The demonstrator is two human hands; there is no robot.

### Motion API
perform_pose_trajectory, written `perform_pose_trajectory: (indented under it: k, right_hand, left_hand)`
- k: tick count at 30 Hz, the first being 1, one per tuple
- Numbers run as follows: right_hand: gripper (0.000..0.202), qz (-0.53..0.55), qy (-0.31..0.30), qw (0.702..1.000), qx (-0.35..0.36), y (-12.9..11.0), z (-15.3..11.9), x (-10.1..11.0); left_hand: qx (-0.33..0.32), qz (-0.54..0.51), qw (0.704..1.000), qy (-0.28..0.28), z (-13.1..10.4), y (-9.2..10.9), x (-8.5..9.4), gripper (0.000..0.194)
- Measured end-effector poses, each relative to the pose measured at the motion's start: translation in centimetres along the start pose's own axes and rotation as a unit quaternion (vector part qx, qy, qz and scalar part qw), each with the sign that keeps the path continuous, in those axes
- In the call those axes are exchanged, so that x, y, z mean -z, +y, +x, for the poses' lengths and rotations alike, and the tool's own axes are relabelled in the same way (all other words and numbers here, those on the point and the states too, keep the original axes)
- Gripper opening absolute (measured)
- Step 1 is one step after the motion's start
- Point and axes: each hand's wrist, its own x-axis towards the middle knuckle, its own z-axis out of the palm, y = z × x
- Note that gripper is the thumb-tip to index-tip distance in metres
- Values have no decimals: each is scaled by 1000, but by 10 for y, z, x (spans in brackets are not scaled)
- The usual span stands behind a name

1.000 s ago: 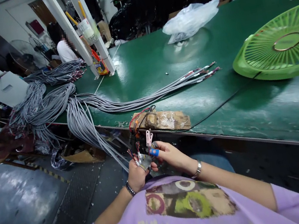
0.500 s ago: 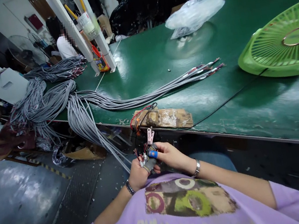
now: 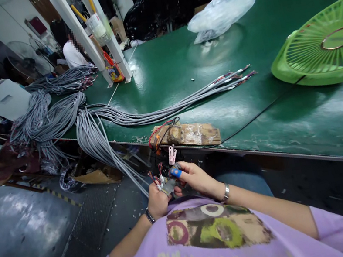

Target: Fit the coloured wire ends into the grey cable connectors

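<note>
My left hand (image 3: 157,199) is closed around the ends of several grey cables (image 3: 136,181) in front of my body. Thin reddish wires (image 3: 160,170) fan out above its fist, with white pieces at their bases. Something grey covers its thumb (image 3: 169,186). My right hand (image 3: 197,179) is pinched together just beside these ends, its thumb wrapped in blue tape (image 3: 175,172). What its fingertips hold is too small and partly hidden. A pink clip (image 3: 172,155) stands just above both hands, close to the table edge.
On the green table (image 3: 161,72) lie a wooden block (image 3: 200,133) with wires, a cable bundle (image 3: 168,112), a plastic bag (image 3: 221,15) and a green fan (image 3: 326,46). Looped cables (image 3: 56,115) hang over the left edge. A person (image 3: 73,52) is in the background.
My right hand has shifted slightly away from the left fist, and its fingertips have tilted. The wires in the left hand spread wider and show more clearly.
</note>
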Motion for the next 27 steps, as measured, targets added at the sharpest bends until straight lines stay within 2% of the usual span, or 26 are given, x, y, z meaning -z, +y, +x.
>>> perform_pose_trajectory:
  k: [6,11,16,22,27]
  right_hand:
    - [41,-4,-19,1000,-18,1,-1,7]
    - [39,-17,6,1000,-7,5,-2,8]
    - [36,-25,2,1000,-15,1,-5,6]
    - [37,52,-59,997,-17,0,-5,0]
    - [37,52,-29,998,-10,9,-3,0]
  left_hand:
    - [6,-1,1000,30,0,2,0,34]
    - [-3,-13,999,48,1,-1,0,34]
    - [-12,-39,997,61,-1,-1,-1,31]
    - [-7,-19,999,48,-1,-3,-2,34]
    - [-14,-19,998,60,0,-5,-3,34]
